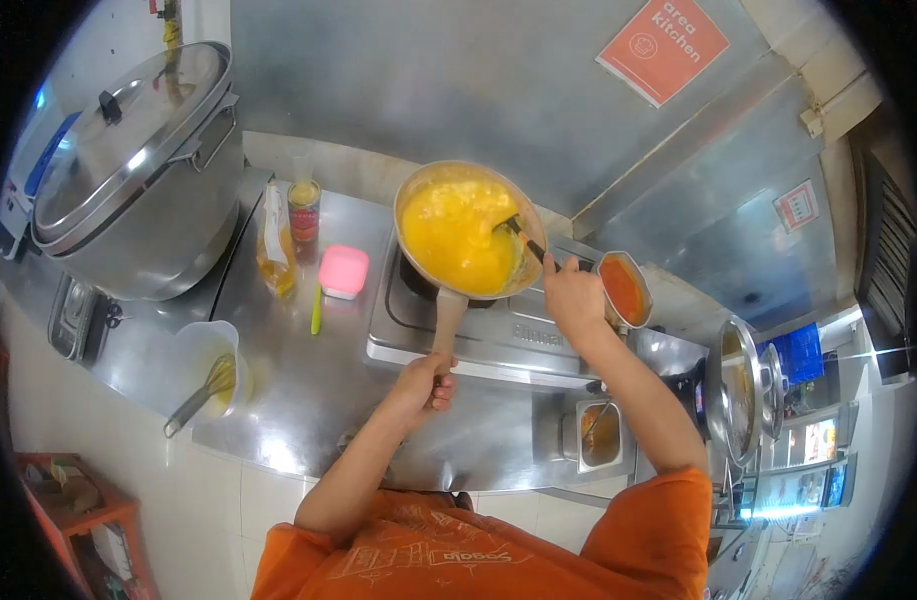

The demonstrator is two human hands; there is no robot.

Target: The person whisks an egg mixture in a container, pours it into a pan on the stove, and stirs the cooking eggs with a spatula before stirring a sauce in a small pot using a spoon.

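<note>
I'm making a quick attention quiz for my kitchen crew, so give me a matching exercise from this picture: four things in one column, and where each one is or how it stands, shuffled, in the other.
Column one
1. Pan
2. Whisk
3. Pot
4. Spatula

Column two
A. Covered by a lid
B. In the right hand, its tip in yellow food
C. Held by the left hand
D. Standing in a pale jug, its handle sticking out

Right pairs: 1-C, 2-D, 3-A, 4-B.
</note>
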